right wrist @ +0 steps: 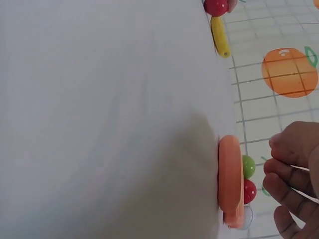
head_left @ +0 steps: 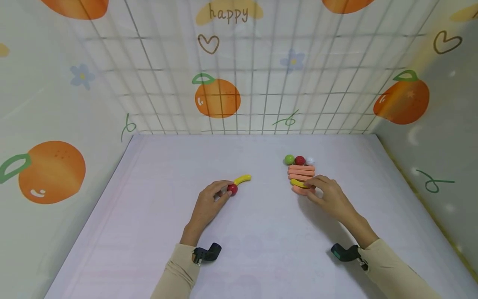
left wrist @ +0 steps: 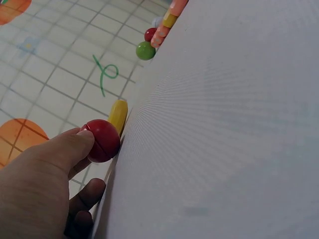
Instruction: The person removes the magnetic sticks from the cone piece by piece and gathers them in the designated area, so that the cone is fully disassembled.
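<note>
My left hand (head_left: 210, 201) pinches a small red ball (left wrist: 101, 140) with a groove round it, between thumb and fingers, at the tabletop. Touching or just behind that ball lies a yellow toy banana (head_left: 243, 179). Over on the right, my right hand (head_left: 328, 197) hovers above a group of orange-pink toy sausages (head_left: 301, 168). Its loosely bent fingers hold nothing visible in the right wrist view. A second toy banana (head_left: 297, 183) lies among the sausages, partly covered by the right fingers in the head view. The front sausage (right wrist: 229, 174) hides it in the right wrist view.
Behind the sausages, a green ball (head_left: 289, 160), another red ball (head_left: 300, 160) and a white ball (head_left: 310, 161) stand in a row. A patterned curtain (head_left: 257, 62) over a wire grid closes the back of the white table (head_left: 149, 232).
</note>
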The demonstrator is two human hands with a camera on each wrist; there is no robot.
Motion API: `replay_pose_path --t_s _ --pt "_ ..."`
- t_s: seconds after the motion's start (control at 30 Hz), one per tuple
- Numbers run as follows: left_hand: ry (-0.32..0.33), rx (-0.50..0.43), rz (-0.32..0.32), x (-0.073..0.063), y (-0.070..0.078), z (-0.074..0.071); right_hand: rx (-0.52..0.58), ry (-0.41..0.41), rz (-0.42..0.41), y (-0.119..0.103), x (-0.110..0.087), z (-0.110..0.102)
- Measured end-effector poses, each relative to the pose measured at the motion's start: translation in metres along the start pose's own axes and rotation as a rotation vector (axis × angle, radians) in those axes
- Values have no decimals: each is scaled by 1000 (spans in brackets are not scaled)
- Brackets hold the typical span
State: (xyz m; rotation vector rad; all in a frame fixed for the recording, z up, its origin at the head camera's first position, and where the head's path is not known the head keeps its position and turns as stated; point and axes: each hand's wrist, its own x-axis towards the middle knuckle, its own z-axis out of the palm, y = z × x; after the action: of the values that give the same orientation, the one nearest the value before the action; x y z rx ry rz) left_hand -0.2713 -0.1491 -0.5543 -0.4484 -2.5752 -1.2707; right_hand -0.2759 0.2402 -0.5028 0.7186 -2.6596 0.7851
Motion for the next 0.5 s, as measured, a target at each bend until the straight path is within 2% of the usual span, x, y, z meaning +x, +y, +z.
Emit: replay_pose_path --t_s 0.27,0.5 --pt "6 13 13 0 -1 0 42 -14 12 -8 2 1" --pt "0 20 12 1 -3 1 66 -48 71 -16 5 4"
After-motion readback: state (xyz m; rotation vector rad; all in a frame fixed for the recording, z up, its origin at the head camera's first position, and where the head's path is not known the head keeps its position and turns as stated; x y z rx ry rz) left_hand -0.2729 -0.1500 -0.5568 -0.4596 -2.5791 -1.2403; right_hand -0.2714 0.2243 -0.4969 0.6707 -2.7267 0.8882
